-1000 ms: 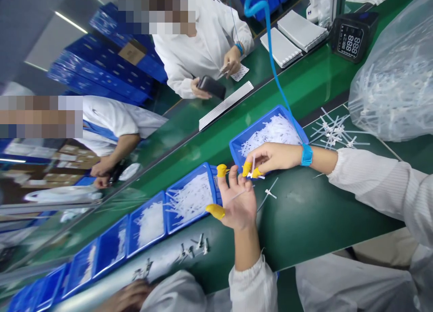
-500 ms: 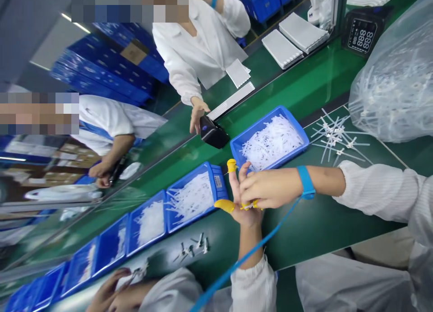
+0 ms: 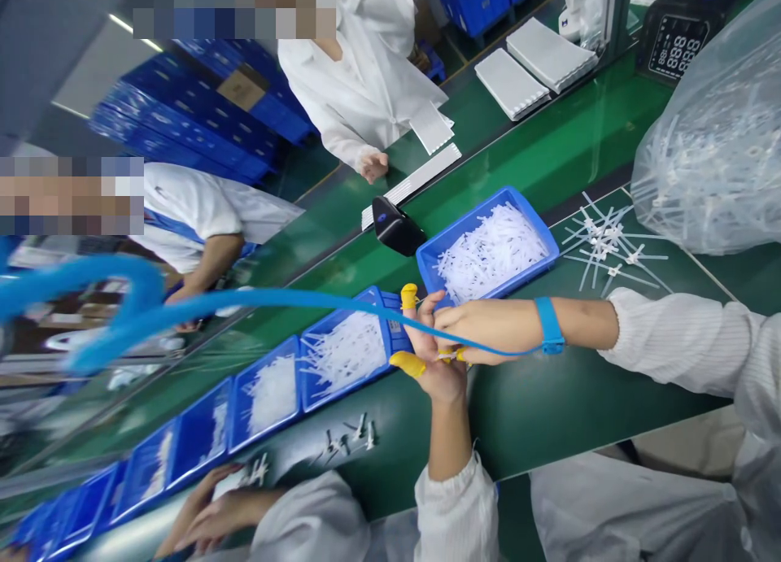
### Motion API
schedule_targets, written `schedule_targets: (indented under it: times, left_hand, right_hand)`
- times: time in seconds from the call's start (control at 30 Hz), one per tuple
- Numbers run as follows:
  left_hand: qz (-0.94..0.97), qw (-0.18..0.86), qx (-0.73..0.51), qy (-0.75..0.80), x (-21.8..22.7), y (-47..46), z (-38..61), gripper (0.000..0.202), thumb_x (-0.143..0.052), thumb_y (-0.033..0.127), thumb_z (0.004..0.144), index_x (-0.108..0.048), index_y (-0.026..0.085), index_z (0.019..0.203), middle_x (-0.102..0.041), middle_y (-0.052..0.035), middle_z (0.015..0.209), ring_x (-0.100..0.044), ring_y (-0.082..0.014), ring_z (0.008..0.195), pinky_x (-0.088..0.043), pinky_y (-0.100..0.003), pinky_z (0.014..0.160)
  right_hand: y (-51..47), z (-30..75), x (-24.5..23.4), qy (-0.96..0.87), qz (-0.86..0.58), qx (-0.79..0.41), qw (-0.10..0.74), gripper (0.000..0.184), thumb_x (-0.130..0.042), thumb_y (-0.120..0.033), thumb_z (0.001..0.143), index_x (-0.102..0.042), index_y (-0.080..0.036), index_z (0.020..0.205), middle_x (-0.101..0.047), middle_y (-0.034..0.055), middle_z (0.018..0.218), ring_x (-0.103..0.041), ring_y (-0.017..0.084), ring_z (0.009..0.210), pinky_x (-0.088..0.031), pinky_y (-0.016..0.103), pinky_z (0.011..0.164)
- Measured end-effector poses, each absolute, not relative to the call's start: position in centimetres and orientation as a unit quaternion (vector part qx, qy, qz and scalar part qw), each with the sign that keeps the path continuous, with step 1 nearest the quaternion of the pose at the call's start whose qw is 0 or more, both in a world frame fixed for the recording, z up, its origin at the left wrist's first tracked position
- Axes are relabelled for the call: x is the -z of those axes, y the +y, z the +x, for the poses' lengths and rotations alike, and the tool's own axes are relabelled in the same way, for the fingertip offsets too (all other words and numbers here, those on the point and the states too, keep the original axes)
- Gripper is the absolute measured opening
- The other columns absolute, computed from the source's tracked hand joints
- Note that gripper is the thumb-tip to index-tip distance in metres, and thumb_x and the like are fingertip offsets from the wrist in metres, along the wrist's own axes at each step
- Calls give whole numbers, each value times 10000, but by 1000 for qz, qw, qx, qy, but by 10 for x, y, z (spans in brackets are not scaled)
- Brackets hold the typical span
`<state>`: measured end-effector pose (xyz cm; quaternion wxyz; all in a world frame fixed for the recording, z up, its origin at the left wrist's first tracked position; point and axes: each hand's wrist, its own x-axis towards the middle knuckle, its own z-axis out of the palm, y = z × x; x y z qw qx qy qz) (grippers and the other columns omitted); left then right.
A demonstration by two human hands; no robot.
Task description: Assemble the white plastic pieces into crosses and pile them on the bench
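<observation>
My left hand (image 3: pixel 444 376) is palm up over the green bench, yellow finger cots on its outstretched thumb and raised forefinger; its other fingers are hidden. Across that palm lies my right hand (image 3: pixel 485 328), a blue strap (image 3: pixel 551 326) on its wrist. Its bent fingers, some with yellow cots, close on a small white plastic piece (image 3: pixel 447 356) at the left palm; the piece's full shape is covered. Just beyond both hands stands a blue bin (image 3: pixel 427 263) of thin white plastic strips (image 3: pixel 494 251).
Blue bins (image 3: pixel 298 383) of white parts line the bench leftward. White spoked pieces (image 3: pixel 610 241) lie right, by a clear bag (image 3: pixel 701 163). Small metallic-looking parts (image 3: pixel 347 440) lie near a co-worker's hands (image 3: pixel 211 509). A black device (image 3: pixel 396 224) stands ahead. A blue cord (image 3: pixel 293 299) crosses the view.
The blue cord has swung from below my hands up across them to the left. The person opposite has drawn a hand back from the black device. My hands have barely shifted, still together.
</observation>
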<state>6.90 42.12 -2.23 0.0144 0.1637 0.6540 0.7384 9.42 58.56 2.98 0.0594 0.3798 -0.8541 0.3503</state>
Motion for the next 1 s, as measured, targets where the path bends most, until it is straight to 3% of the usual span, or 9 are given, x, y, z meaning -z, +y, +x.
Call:
schedule_targets:
  times: [0.13, 0.23, 0.33, 0.43, 0.6, 0.67, 0.87, 1.0]
  left_hand:
    - [160, -4, -759, 631, 22, 422, 67, 951, -324, 1007, 901, -676, 326, 1463, -674, -123, 1397, -697, -277, 1166, -604, -407, 1022]
    - [159, -54, -761, 626, 26, 419, 64, 661, -606, 844, 943, -769, 292, 1270, -706, -104, 1356, -706, -284, 1225, -609, -418, 1034]
    - [143, -116, -738, 649, 34, 417, 60, 431, -867, 588, 878, -790, 265, 1153, -750, -82, 1285, -744, -262, 1156, -627, -364, 925]
    - [115, -123, -719, 674, 39, 417, 58, 404, -915, 516, 851, -806, 226, 1110, -785, -84, 1196, -762, -202, 959, -613, -298, 783]
    - [94, -86, -730, 672, 40, 417, 55, 382, -959, 462, 812, -819, 223, 1073, -809, -66, 1161, -779, -231, 1094, -614, -393, 1023]
    - [91, -93, -735, 666, 40, 416, 54, 386, -973, 444, 797, -815, 221, 1069, -811, -55, 1137, -778, -225, 1099, -600, -398, 1054]
    - [79, -110, -754, 643, 39, 417, 55, 352, -1012, 402, 751, -811, 224, 978, -791, -16, 1004, -751, -153, 933, -589, -263, 828]
    - [73, -97, -768, 629, 37, 420, 58, 320, -1030, 362, 730, -830, 235, 945, -790, -9, 976, -724, -116, 874, -530, -203, 709]
  right_hand:
    - [595, 86, -29, -808, 302, -505, -19, 139, -657, -48, 900, -678, -165, 828, -730, 35, 925, -649, 175, 852, -498, 309, 797]
    - [604, 78, -25, -732, 218, -643, -50, 127, -685, -46, 863, -717, -169, 867, -734, -8, 840, -664, 148, 805, -489, 269, 763]
    - [612, 73, -21, -657, 175, -730, -68, 86, -740, -81, 846, -738, -162, 876, -754, -6, 850, -694, 143, 841, -510, 251, 788]
    - [618, 70, -18, -632, 166, -750, -97, 68, -764, -108, 825, -752, -161, 867, -741, -12, 815, -675, 130, 787, -506, 239, 746]
    - [622, 65, -11, -614, 154, -766, -110, 56, -800, -150, 823, -747, -154, 842, -738, -5, 803, -672, 123, 755, -526, 239, 728]
    - [622, 63, -8, -588, 156, -785, -115, 73, -806, -171, 850, -742, -151, 879, -732, -8, 787, -660, 115, 727, -535, 235, 716]
    - [622, 63, -10, -491, 138, -852, -117, 158, -744, -94, 901, -747, -115, 1057, -726, -7, 781, -669, 102, 733, -561, 206, 705]
    - [624, 66, -14, -466, 130, -862, -149, 171, -674, -17, 912, -749, -64, 1059, -742, 11, 807, -682, 90, 730, -579, 198, 745]
